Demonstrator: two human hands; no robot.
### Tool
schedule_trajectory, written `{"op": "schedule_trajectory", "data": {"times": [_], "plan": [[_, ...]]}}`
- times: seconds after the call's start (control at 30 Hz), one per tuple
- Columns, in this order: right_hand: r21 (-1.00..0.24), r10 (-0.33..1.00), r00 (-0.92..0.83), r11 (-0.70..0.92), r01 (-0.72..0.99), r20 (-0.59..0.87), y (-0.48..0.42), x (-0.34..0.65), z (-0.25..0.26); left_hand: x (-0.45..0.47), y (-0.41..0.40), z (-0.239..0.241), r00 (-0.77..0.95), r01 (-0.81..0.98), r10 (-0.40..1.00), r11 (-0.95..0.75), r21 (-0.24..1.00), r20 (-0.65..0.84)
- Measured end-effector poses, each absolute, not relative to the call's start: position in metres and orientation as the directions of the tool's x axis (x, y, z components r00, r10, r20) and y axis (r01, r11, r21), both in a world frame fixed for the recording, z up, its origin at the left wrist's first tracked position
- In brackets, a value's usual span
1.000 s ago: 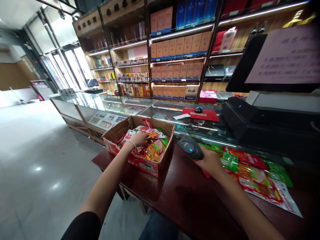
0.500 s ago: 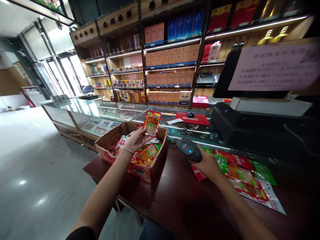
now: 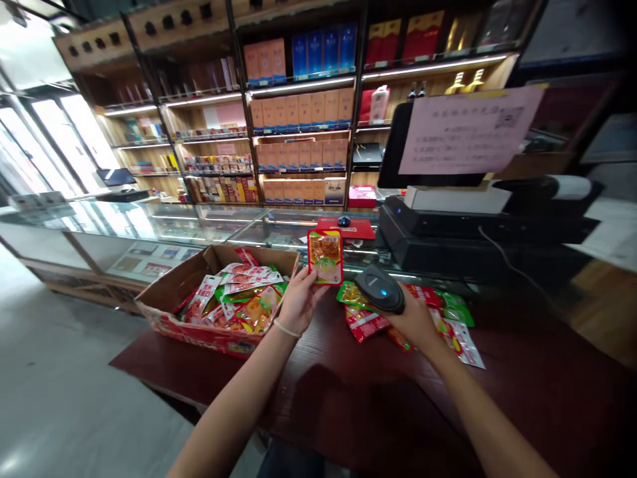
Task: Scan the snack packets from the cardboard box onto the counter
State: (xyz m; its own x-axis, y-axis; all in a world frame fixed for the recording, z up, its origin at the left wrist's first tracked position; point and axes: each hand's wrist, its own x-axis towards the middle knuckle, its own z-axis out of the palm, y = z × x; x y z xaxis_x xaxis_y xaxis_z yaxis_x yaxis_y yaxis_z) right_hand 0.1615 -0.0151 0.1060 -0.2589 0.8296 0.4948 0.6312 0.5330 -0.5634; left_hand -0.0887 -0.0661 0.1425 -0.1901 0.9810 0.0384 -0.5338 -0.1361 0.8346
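My left hand (image 3: 301, 299) pinches a small red snack packet (image 3: 325, 256) by its lower edge and holds it upright, just right of the cardboard box (image 3: 169, 299). The box sits on the dark wooden table (image 3: 378, 398) and is full of several red and green snack packets (image 3: 239, 299). My right hand (image 3: 413, 322) grips a black barcode scanner (image 3: 381, 289) with a blue light, its head close to the held packet. More packets (image 3: 450, 318) lie on the table under and right of that hand.
A glass display counter (image 3: 199, 222) runs behind the table. A black till with a screen and a pink notice (image 3: 468, 129) stands at the right. Shelves of orange and blue boxes (image 3: 298, 113) fill the back wall. Grey floor lies to the left.
My left hand picked a red packet out of the box, lifted it and carried it right toward the scanner. The view swung right; the scanner hand stayed over the loose packets.
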Motion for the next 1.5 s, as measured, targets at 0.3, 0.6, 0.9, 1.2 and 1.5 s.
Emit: {"op": "schedule_trajectory", "data": {"times": [0.3,0.6,0.9,1.2,1.5], "plan": [[-0.538,0.927,-0.144,0.322,0.779,0.346,-0.017,0.203,0.074,-0.03,-0.013,0.03,-0.39,-0.395,0.919,-0.23,0.889,0.064],[-0.497,0.954,-0.204,0.29,0.818,0.221,-0.028,0.197,0.07,-0.047,-0.001,-0.003,-0.454,-0.284,0.889,-0.203,0.937,0.055],[-0.577,0.957,-0.198,0.286,0.765,0.212,-0.025,0.199,0.068,-0.044,0.002,-0.01,-0.446,-0.3,0.892,-0.234,0.925,0.081],[-0.708,0.904,0.096,0.257,0.657,0.417,-0.005,0.242,0.072,-0.036,-0.001,0.001,-0.358,0.079,0.843,-0.4,0.913,0.401],[-0.855,0.798,0.439,0.173,0.489,0.412,-0.002,0.317,0.084,0.046,0.017,0.031,0.112,0.607,0.785,-0.539,0.584,0.609]]}}
